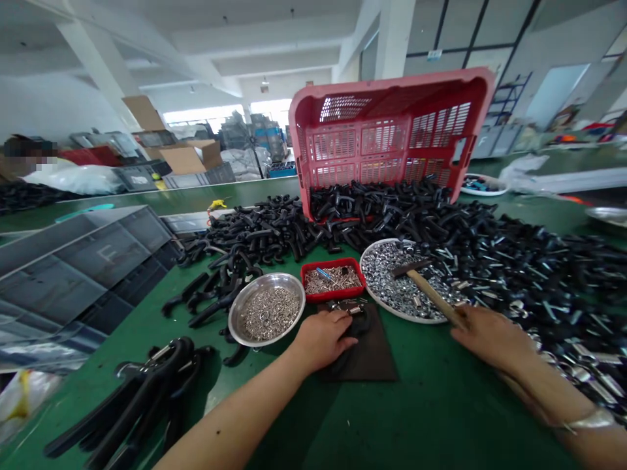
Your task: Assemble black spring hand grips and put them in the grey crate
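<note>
My left hand (pixel 324 341) is closed over a black hook-shaped handle piece (pixel 361 322) with a metal spring at its top, keeping it down on a dark square mat (pixel 375 362). Part of that piece is hidden under the fingers. My right hand (pixel 490 336) grips the wooden handle of a hammer (pixel 431 290). The hammer's head is over a round white tray (pixel 416 318) of small shiny metal parts. Just beyond the mat stands a red tray (pixel 307 295) of small pins with a blue stick lying across it. A steel bowl (pixel 235 320) of tiny metal pieces sits left of it.
A tipped red crate (pixel 337 85) spills black handle pieces (pixel 274 225) across the back of the green table (pixel 284 424). More pieces with metal fittings (pixel 548 281) heap up at right. Finished-looking black tools (pixel 147 391) lie front left, beside a grey crate (pixel 108 261).
</note>
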